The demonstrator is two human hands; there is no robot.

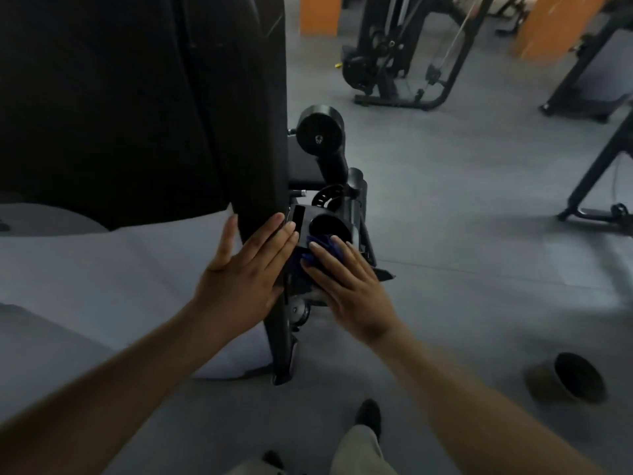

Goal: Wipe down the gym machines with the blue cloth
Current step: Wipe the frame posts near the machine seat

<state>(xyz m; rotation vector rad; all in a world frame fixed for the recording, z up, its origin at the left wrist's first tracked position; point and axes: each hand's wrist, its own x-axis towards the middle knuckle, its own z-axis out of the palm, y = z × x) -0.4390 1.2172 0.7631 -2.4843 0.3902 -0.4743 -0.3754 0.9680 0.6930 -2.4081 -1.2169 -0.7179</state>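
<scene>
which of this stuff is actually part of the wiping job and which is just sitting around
Part of the job:
blue cloth, pressed under the right hand
black cup-holder tray it lies on
left hand, flat against the upright pad

Lying about:
dark round bowl on the floor
orange pillars at the back

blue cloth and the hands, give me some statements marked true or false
1. The blue cloth lies under the right hand. True.
2. The left hand holds a spray bottle. False: it rests flat on the black upright, fingers straight.
3. The cloth lies dropped by the foot. False: it is pressed against the machine's black cup holder.
4. A dark bowl sits on the floor to the right. True.
</scene>
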